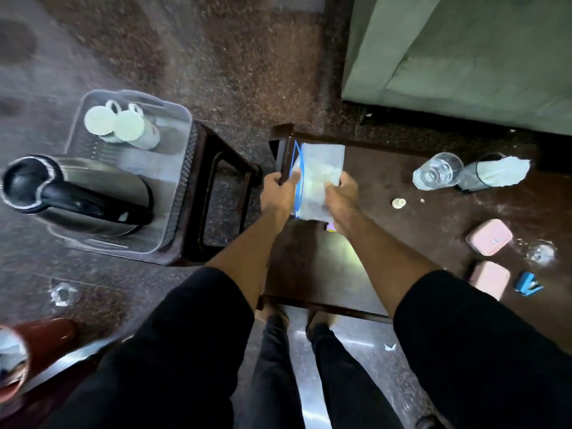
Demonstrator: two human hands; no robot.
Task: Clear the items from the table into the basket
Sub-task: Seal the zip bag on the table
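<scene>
Over the bench's [312, 274] left end, the left hand [278, 193] and right hand [342, 198] are both gripping a clear bag [322, 178]. Beyond its left edge, the basket [173, 181] is holding a kettle [77, 193] and cups [123, 125].

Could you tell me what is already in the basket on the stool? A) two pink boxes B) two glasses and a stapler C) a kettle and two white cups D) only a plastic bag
C: the kettle and two white cups lie in the basket; glasses, boxes and stapler are on the table.
</scene>
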